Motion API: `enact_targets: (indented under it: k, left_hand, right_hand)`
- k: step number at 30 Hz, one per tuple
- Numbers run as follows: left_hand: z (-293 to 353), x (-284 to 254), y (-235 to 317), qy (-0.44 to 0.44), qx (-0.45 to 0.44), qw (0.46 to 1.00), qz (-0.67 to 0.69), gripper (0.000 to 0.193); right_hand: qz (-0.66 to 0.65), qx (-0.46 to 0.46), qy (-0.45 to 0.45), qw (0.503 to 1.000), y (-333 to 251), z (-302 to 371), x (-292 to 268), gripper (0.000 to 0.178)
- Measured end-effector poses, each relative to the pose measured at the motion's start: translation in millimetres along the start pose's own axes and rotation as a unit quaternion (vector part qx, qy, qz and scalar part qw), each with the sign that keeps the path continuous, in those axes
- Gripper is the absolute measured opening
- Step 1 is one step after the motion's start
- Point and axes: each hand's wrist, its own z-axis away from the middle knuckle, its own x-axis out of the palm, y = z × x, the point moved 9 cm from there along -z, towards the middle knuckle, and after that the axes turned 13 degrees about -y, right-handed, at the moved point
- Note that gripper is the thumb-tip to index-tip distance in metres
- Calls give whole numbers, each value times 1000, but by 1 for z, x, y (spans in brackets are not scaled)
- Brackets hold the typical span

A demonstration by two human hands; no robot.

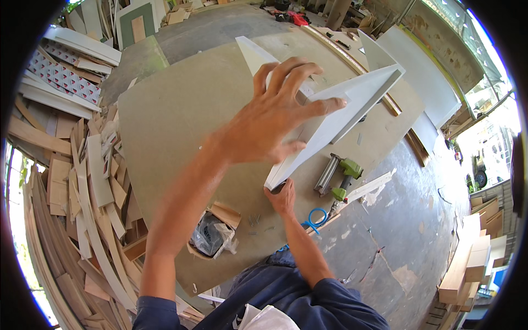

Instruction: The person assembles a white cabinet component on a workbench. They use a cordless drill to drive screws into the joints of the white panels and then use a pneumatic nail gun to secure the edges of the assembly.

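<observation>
A white panel assembly (pixel 324 124) with raised edges stands tilted on the brown tabletop (pixel 176 110), its narrow end toward me. My left hand (pixel 269 115) is held over its near part, fingers spread and bent. The thumb and a fingertip overlap the white surface; whether they touch it I cannot tell. Lower down, my right hand (pixel 283 198) is closed around the near corner of the panel assembly, its fingers partly hidden underneath. Right of that hand lies a green nail gun (pixel 344 176) with a metal magazine. A blue coiled hose (pixel 317 219) is close to my right forearm.
An open cardboard box (pixel 224 214) with a plastic bag sits at the table's near edge, loose fasteners (pixel 254 220) beside it. Wood offcuts (pixel 88 187) pile up on the left. A long metal-edged strip (pixel 341 52) lies across the table's far side. Boards (pixel 467 264) stack at the right.
</observation>
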Motion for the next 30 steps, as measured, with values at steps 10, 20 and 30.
enact_targets:
  k: [10,20,30]
  left_hand:
    - [31,49,16,236,-161,945,160,86]
    - [73,138,20,349,-381,803,296,99]
    - [119,197,-15,131,-302,842,427,43]
  right_hand:
    - [-108,-51,16,993,15,-6,1,74]
    - [-92,-63,24,993,15,-13,-10,67]
    - [-46,-13,-8,999,-1,4,-6,67]
